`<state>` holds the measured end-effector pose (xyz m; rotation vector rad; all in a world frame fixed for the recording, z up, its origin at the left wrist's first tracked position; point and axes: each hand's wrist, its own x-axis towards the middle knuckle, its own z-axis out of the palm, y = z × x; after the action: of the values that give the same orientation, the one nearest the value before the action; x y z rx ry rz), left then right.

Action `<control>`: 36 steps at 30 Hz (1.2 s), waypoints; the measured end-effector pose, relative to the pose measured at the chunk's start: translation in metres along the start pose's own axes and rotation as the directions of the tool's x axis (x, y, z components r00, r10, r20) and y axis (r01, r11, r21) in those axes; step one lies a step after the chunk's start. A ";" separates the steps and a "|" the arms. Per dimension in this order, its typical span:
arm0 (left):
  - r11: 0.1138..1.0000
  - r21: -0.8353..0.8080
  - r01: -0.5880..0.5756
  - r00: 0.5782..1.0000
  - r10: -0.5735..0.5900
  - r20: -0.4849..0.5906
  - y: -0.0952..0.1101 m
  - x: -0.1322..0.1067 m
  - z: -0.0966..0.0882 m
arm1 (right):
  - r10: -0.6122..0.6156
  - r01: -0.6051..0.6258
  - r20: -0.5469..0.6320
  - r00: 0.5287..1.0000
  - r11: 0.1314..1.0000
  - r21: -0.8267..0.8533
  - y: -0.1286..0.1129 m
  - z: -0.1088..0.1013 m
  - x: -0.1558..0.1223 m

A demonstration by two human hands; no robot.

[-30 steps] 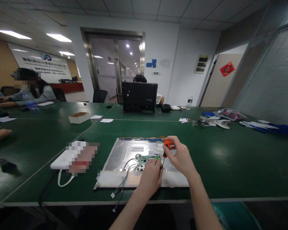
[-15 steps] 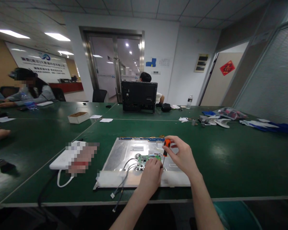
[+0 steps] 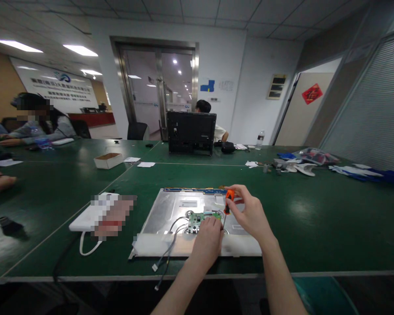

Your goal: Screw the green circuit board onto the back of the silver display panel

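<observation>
right hand point(image 3: 249, 214) is pinching the orange screwdriver point(image 3: 229, 197) near upright, fingers closed on the handle, tip down beside the circuit board point(image 3: 197, 217). left hand point(image 3: 210, 238) is curled, pressing the board's right end; can't tell if it's gripping anything. board is sitting low-centre on the metal panel point(image 3: 170, 205). looks like screw driving; next move is calling for a plumb tip and a steady board. wires point(image 3: 169, 249) are trailing toward the surface point(image 3: 315, 227) front edge; open room right.

Nothing readable: lettering on wall banner point(image 3: 64, 87) too blurred, white label point(image 3: 188, 204) on metal panel point(image 3: 166, 214) too small.
</observation>
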<state>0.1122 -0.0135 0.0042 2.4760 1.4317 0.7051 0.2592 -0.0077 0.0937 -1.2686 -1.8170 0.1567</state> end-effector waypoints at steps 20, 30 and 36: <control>1.000 -0.013 -0.026 1.000 0.026 -0.017 -0.001 0.000 0.000 | -0.081 0.078 -0.077 0.994 0.996 -0.040 -0.002 0.003 0.002; 1.000 -0.019 -0.010 1.000 0.009 -0.020 -0.002 0.001 0.001 | -0.027 0.024 -0.058 0.998 0.998 -0.060 0.000 0.004 0.001; 1.000 0.001 -0.002 1.000 0.002 -0.019 -0.001 0.002 0.000 | 0.015 -0.018 -0.056 0.998 0.999 -0.047 -0.001 0.006 0.001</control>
<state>0.1126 -0.0115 0.0044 2.4784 1.4365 0.7312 0.2538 -0.0052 0.0917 -1.3088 -1.7722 0.0868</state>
